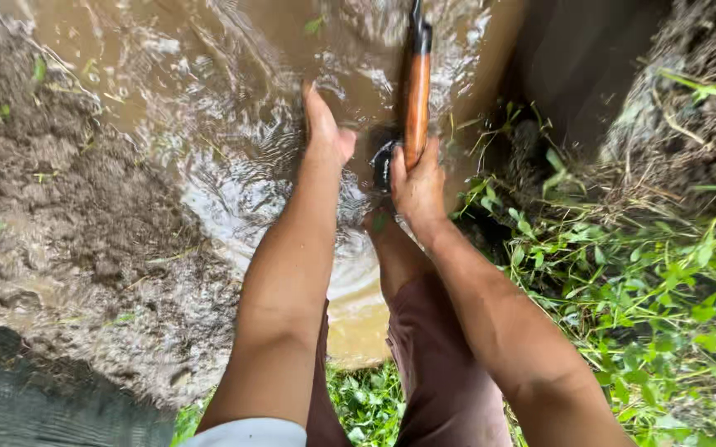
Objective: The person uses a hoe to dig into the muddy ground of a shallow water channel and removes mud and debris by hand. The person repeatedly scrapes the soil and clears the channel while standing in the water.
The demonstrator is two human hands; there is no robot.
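The right hand (418,186) has its grip shut around the bottom end of a long wooden handle (417,99). The fingers wrap the brown stick tight. The handle goes up and away from the hand, and a dark metal part sits at its far end near the top edge of the view. What is on that far end is cut off, so I cannot tell what tool it is.

The left hand (325,128) is just beside the handle but does not touch it. It holds nothing. Its fingers are straight and close together, and the hand is flat and points out over the water.

Under both hands is muddy brown water (234,157). It has ripples and shiny spots on it. The person's leg, in dark red-brown shorts (437,364), stands at the edge of the water, and the foot is down in it, hard to see.

On the left of the water is a wet mud bank (68,248) with lumps and bits of dry grass. On the right is green grass and small leafy weeds (656,298). More dark mud (689,116) is piled up at the top right.
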